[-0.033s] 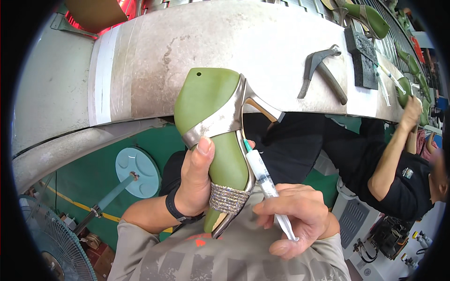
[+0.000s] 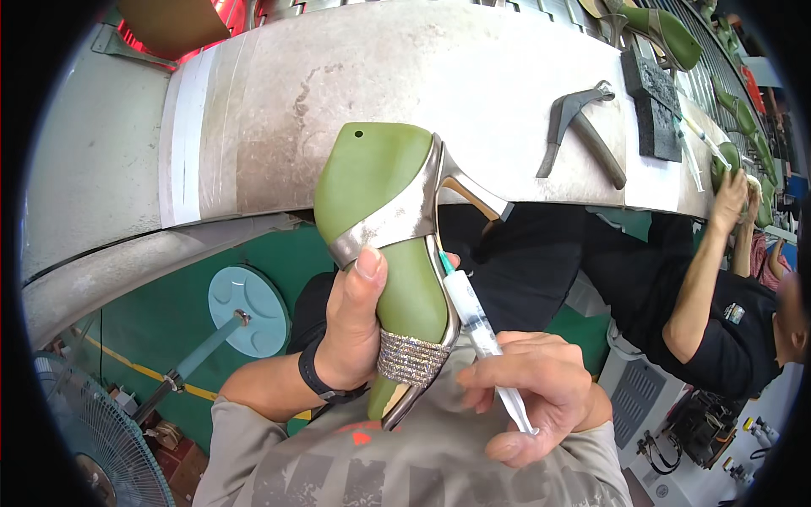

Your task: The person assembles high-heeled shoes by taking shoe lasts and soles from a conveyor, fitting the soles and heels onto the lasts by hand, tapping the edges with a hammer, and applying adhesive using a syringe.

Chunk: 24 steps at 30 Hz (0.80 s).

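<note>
My left hand (image 2: 348, 317) is wrapped round a high-heeled sandal (image 2: 393, 215) on a green shoe last (image 2: 372, 173). Metallic straps cross the last near the heel, and a band of rhinestones (image 2: 411, 358) lies over the toe end. The toe points toward me; the heel sticks out to the right. Between the fingers of my right hand (image 2: 536, 389) is a slanted plastic syringe (image 2: 475, 313), my thumb by its plunger end. Its green needle tip meets the sole edge beside the last. I cannot see whether any liquid comes out.
Pincers (image 2: 583, 127) and a black block (image 2: 652, 106) lie on the pale worktable (image 2: 473, 76). Right of me, a co-worker (image 2: 718, 313) handles another green last. A standing fan (image 2: 97, 448) and a round blue base (image 2: 247, 308) are at lower left.
At the far right, the co-worker's hands have shifted slightly left and up at the green last. My hands, the sandal and the syringe look unmoved.
</note>
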Each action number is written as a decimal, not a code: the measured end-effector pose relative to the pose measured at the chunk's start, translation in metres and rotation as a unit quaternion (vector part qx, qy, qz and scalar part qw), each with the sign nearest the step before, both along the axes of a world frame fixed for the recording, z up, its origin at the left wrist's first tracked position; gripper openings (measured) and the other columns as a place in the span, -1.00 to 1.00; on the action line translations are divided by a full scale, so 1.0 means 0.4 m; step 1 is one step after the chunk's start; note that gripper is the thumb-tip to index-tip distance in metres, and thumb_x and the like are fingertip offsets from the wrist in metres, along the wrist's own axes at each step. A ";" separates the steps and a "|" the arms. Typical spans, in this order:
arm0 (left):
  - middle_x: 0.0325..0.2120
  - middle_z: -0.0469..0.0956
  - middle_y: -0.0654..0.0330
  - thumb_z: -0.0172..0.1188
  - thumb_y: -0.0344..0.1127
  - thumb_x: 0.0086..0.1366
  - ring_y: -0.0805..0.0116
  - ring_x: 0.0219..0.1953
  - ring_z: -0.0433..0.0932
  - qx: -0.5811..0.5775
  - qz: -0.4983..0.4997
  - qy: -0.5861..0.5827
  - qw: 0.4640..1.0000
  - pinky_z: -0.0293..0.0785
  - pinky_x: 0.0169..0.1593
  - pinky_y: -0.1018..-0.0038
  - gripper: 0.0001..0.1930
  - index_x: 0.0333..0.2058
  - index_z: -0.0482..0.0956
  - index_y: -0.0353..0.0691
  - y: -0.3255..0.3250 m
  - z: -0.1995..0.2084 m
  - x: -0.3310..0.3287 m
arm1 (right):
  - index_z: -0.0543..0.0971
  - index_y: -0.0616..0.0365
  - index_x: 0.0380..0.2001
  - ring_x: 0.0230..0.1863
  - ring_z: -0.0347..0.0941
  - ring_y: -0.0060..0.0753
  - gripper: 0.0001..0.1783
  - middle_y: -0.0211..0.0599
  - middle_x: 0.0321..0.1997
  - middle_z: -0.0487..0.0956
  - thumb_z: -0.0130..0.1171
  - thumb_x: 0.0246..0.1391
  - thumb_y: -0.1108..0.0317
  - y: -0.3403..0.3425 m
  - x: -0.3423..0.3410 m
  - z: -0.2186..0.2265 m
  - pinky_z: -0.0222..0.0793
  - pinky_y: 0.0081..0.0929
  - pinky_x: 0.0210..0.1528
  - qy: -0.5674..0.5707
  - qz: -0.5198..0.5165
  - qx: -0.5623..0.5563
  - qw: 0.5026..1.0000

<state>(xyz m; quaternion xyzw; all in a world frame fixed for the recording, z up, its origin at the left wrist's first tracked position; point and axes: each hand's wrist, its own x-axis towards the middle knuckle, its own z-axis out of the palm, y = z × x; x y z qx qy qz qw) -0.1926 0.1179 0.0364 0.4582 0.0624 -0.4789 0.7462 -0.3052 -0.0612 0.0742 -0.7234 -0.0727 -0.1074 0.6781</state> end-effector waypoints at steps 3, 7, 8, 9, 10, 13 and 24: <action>0.10 0.54 -0.12 -0.16 0.64 0.31 0.08 0.09 0.60 0.004 0.005 -0.004 1.000 0.56 0.18 0.14 0.08 0.23 0.39 -0.45 -0.002 0.002 0.000 | 0.68 0.42 -0.18 -0.62 0.56 -0.48 -0.43 -0.34 -0.60 0.61 0.54 -0.06 0.09 0.000 0.003 0.003 0.46 -0.56 -0.51 -0.003 0.001 -0.002 1.000; 0.10 0.54 -0.11 -0.16 0.62 0.33 0.08 0.10 0.60 -0.003 0.008 -0.002 1.000 0.56 0.18 0.14 0.06 0.25 0.37 -0.44 -0.001 0.000 -0.001 | 0.68 0.41 -0.19 -0.62 0.56 -0.47 -0.44 -0.33 -0.60 0.61 0.53 -0.05 0.09 0.001 0.003 0.006 0.47 -0.55 -0.50 0.000 0.001 -0.004 1.000; 0.10 0.54 -0.11 -0.16 0.61 0.34 0.08 0.10 0.60 -0.004 0.008 -0.001 1.000 0.55 0.19 0.14 0.05 0.25 0.37 -0.44 0.001 -0.001 -0.002 | 0.68 0.41 -0.19 -0.62 0.57 -0.47 -0.44 -0.33 -0.60 0.61 0.53 -0.05 0.09 0.002 0.002 0.005 0.47 -0.55 -0.50 0.002 0.000 -0.001 1.000; 0.10 0.54 -0.11 -0.16 0.61 0.34 0.08 0.10 0.60 -0.005 0.009 -0.004 1.000 0.55 0.19 0.14 0.05 0.25 0.37 -0.44 0.003 -0.003 -0.005 | 0.68 0.41 -0.19 -0.61 0.57 -0.47 -0.45 -0.33 -0.60 0.62 0.53 -0.04 0.09 0.006 0.000 0.001 0.48 -0.55 -0.49 -0.007 -0.008 0.003 1.000; 0.10 0.54 -0.11 -0.16 0.60 0.34 0.08 0.10 0.60 -0.007 0.016 -0.001 1.000 0.55 0.19 0.14 0.05 0.25 0.37 -0.43 0.003 -0.006 -0.007 | 0.68 0.41 -0.19 -0.61 0.57 -0.47 -0.45 -0.33 -0.60 0.62 0.53 -0.04 0.09 0.006 0.000 0.001 0.48 -0.55 -0.49 -0.010 -0.008 0.000 1.000; 0.10 0.54 -0.10 -0.15 0.58 0.35 0.09 0.10 0.60 -0.010 0.027 0.000 1.000 0.55 0.19 0.15 0.03 0.25 0.38 -0.43 0.000 -0.007 -0.010 | 0.68 0.42 -0.18 -0.60 0.58 -0.46 -0.45 -0.33 -0.59 0.62 0.52 -0.04 0.09 0.010 -0.003 0.007 0.50 -0.55 -0.50 0.010 -0.014 0.004 1.000; 0.10 0.54 -0.09 -0.11 0.57 0.35 0.09 0.10 0.60 -0.016 0.016 -0.006 1.000 0.55 0.20 0.15 0.00 0.24 0.39 -0.41 0.002 -0.011 -0.009 | 0.68 0.40 -0.16 -0.60 0.57 -0.48 -0.44 -0.34 -0.61 0.61 0.50 0.01 0.05 0.020 -0.004 0.006 0.49 -0.57 -0.54 0.012 -0.031 0.006 0.999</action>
